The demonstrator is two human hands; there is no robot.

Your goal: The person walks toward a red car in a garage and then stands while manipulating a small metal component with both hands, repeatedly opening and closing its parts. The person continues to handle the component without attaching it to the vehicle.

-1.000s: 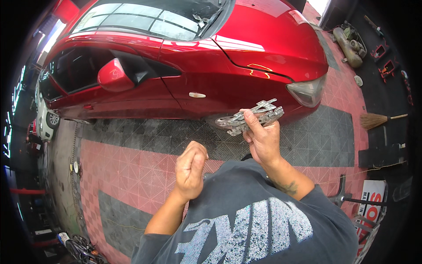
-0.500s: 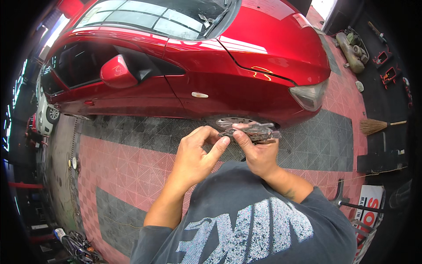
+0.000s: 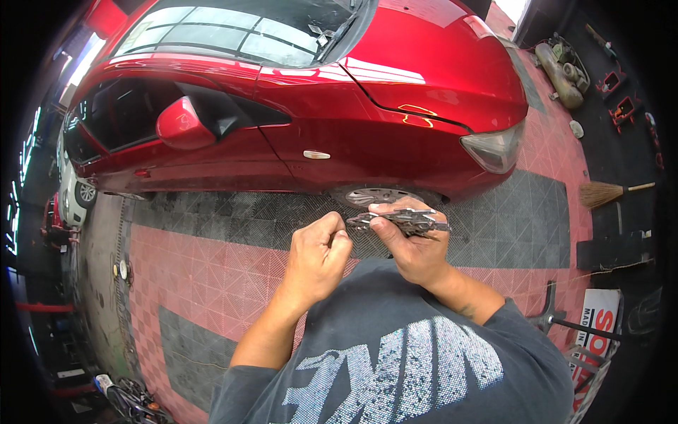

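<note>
My right hand point(image 3: 422, 251) grips a dark, shiny bundle point(image 3: 409, 222) between thumb and fingers. It looks like layered or crumpled thin pieces, with light edges showing; its exact kind is not clear. Close to the bundle's left end, my left hand point(image 3: 316, 256) is closed, the thumb pressed against curled fingers. Whatever it pinches, if anything, is hidden. Both hands are held in front of my chest, above the floor, beside the front wheel point(image 3: 374, 196) of a red car point(image 3: 395, 155).
The car spans the far side, its mirror point(image 3: 185, 123) jutting toward me. Black and red tiles point(image 3: 212, 265) cover the floor. Along the right wall are a tank-like compressor point(image 3: 563, 76), a broom point(image 3: 600, 193) and a metal stand point(image 3: 554, 314). A coiled dark cable heap point(image 3: 134, 399) lies lower left.
My left hand has curled from an open thumb-and-finger pinch into a tighter fist and pulled slightly left of the bundle. My right hand keeps its grip, with the bundle turned slightly.
</note>
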